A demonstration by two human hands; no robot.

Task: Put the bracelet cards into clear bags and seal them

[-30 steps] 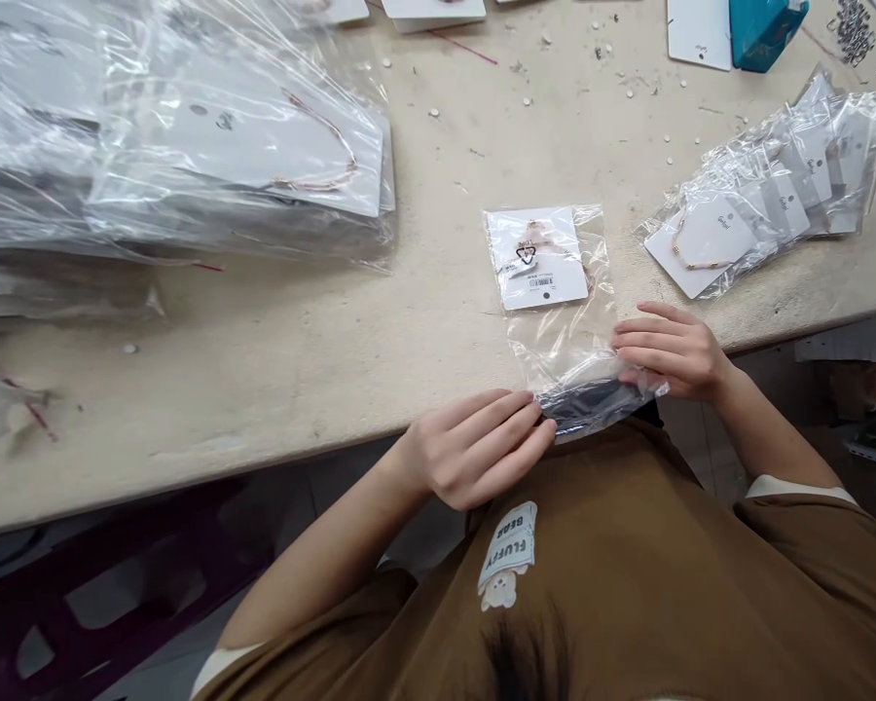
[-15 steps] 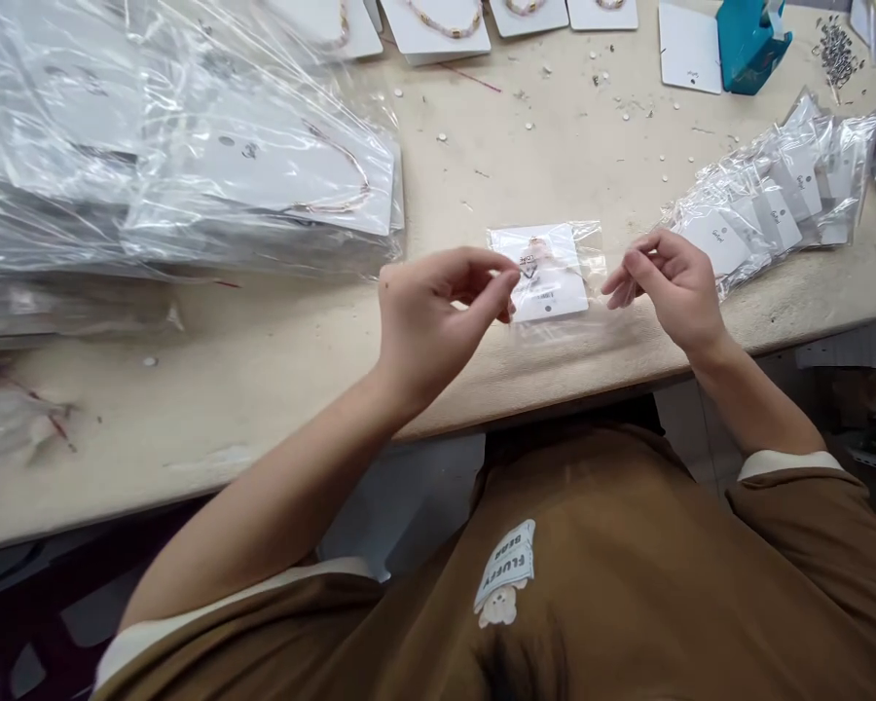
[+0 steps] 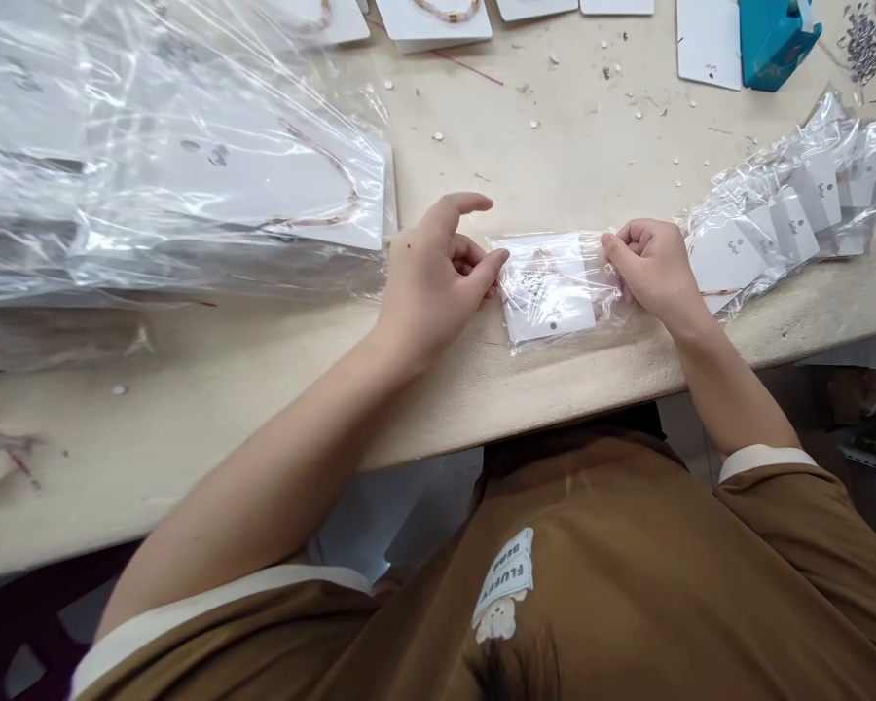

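A small clear plastic bag [image 3: 551, 292] with a white jewellery card inside lies near the front edge of the beige table [image 3: 263, 389]. My left hand [image 3: 434, 273] pinches the bag's left edge between thumb and fingers, with the index finger raised. My right hand [image 3: 649, 268] is curled and grips the bag's right edge. The bag's flap is folded over the card and lies between the two hands.
A large heap of clear bags with white cards [image 3: 167, 166] fills the left of the table. A row of packed small bags [image 3: 788, 219] lies on the right. White cards with bracelets [image 3: 430, 15], a teal box [image 3: 774, 34] and small metal parts [image 3: 861, 44] sit along the far edge.
A second ago both hands held the bag's open end at the table edge. They folded the flap up over the card and now hold the folded bag at both sides.
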